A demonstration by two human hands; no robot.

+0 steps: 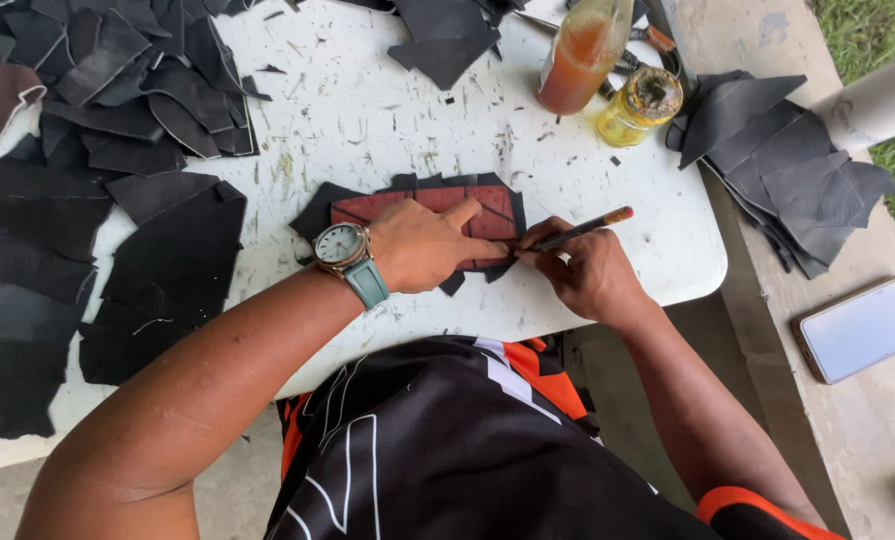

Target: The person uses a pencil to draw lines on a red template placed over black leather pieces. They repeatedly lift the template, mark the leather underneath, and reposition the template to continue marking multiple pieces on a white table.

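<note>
From the head camera, the flat reddish-brown template of stiff card or leather (pixel 423 212) lies near the front edge of the white scratched worktop (pixel 388 110), on top of a thin black leather piece (pixel 320 212) that shows around its edges. I judge both are light and flat. The black sheet looks soft and flexible, so it may slide or wrinkle if nothing presses on it; the template seems stiffer. A good place to hold is from above, with flat pressure on the middle of the template, not at the edges.

The left hand (pixel 423 245) does this: it lies palm down on the template, the fingers together and stretched toward the right end, the wrist with a round watch on a teal strap (pixel 348 250) just left of the template. The right hand (pixel 583 275) is at the template's right end, the fingers closed in a pinch on a slim dark pen with an orange end (pixel 580 229), its tip meeting the template's edge. The forearm comes from below right.

Left of the template lie heaps of black leather offcuts (pixel 88 150). Behind it stand a bottle of orange liquid (pixel 580 55) and a small yellow jar (pixel 640 105).
</note>
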